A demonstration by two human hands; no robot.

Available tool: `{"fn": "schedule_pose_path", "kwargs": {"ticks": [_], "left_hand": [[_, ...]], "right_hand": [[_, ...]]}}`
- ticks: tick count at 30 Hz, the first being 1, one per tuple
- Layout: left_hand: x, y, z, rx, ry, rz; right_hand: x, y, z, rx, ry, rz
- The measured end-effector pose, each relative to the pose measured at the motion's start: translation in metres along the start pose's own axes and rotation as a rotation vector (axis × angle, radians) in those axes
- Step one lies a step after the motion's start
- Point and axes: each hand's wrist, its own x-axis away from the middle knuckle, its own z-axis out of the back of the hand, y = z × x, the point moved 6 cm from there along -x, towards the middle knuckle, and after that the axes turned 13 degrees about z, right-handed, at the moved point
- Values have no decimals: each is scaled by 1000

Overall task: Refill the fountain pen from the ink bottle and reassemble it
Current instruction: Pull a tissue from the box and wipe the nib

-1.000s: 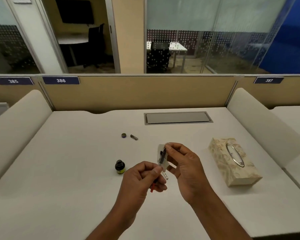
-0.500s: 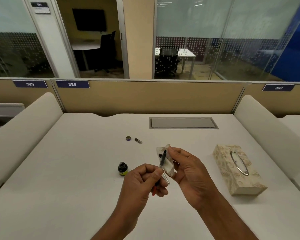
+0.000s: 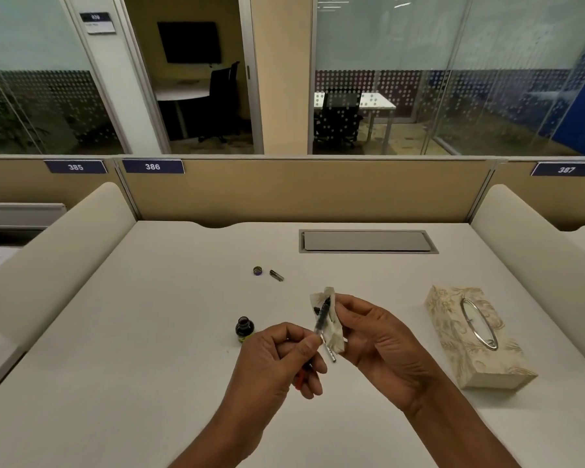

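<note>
From my end, the slim fountain pen core with a black nib section and clear ink tube [image 3: 321, 317] is nearly upright. Its long axis leans a bit right, with the dark nib end pointing up and away and the see-through tube end down toward the camera. It's held above the white desk [image 3: 149, 332], just right of the small dark glass ink bottle [image 3: 244, 329] standing there. The left hand [image 3: 277, 359] is curled, thumb and forefinger pinching the tube's lower part, with a red piece [image 3: 299, 380] tucked under the other fingers. The right hand [image 3: 379, 342] sits close beside it, fingertips clamping a crumpled ink-stained white tissue [image 3: 333, 336] behind the nib end. Can't tell what the silvery bit [image 3: 331, 354] under the tissue belongs to
</note>
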Motion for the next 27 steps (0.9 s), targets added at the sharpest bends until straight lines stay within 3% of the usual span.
{"fn": "schedule_pose_path", "kwargs": {"ticks": [12,22,27], "left_hand": [[7,7,-1,-28,-77,41],[23,-7,-14,469,-647,510],[25,-10,-16,503,-673,493]], "right_hand": [[-6,-2,-5,22,-37,77],[1,4,-14,-132,-139,133],[5,2,-19,-172,-138,184]]}}
